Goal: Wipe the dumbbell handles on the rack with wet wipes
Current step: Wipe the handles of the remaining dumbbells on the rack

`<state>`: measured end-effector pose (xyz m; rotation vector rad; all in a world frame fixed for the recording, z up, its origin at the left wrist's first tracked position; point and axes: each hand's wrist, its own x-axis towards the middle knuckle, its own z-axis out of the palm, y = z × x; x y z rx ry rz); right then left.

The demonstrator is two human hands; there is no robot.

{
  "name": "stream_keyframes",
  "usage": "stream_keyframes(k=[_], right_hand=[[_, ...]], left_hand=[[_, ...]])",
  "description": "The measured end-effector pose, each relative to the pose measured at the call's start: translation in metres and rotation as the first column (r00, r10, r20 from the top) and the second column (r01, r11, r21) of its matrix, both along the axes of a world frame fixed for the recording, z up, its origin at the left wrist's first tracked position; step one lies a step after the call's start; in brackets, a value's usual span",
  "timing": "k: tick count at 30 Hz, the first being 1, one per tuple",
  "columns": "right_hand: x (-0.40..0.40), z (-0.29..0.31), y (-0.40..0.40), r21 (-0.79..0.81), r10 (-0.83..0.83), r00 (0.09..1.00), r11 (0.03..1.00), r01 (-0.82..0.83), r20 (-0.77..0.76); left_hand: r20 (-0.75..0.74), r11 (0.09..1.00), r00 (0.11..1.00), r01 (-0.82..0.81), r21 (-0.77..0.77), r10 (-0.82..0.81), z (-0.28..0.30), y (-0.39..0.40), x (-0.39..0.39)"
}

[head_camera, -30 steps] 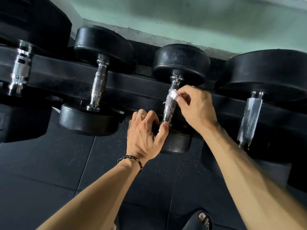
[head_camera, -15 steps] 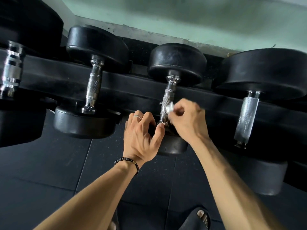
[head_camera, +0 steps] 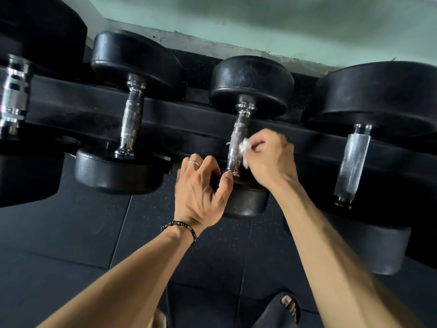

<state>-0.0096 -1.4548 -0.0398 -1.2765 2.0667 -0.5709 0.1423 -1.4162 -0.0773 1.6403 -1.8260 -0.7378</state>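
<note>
The right hand (head_camera: 269, 157) pinches a small wipe (head_camera: 243, 147) against the handle (head_camera: 236, 147) just left of its fingers, the left hand (head_camera: 198, 188) grips the weight (head_camera: 246, 202) below, and the tiny wipe could slip out if rubbed hard.

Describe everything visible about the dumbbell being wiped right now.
The black round-headed dumbbell with a knurled chrome handle lies across the black rack rail, far head toward the wall, near head toward the person. The right hand presses a crumpled white wet wipe against the handle's right side; the left hand grips the near head.
</note>
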Motion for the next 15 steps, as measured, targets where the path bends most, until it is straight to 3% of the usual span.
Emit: stream_keyframes(k=[2,4,9,12,15], right_hand=[[0.002,-0.001,-0.02,-0.136,-0.111,0.994,0.985,0.11,-0.001],[0.006,-0.003,-0.021,-0.194,-0.13,0.99,0.974,0.117,-0.055],[0.008,-0.002,0.015,-0.05,0.06,0.997,0.997,-0.063,-0.052],[0.009,-0.006,-0.016,-0.221,-0.082,0.991,0.974,0.057,-0.108],[0.011,-0.007,-0.033,-0.237,-0.196,0.979,0.955,0.176,-0.062]], left_hand=[[0.004,1.0,1.0,-0.001,-0.003,0.001,0.0,0.0,0.0],[0.008,1.0,1.0,0.003,-0.007,-0.003,0.0,0.0,0.0],[0.01,1.0,1.0,0.009,-0.002,-0.009,0.0,0.0,0.0],[0.013,1.0,1.0,0.005,-0.002,-0.004,-0.001,0.0,0.001],[0.014,1.0,1.0,0.001,0.006,-0.001,-0.001,0.0,0.0]])
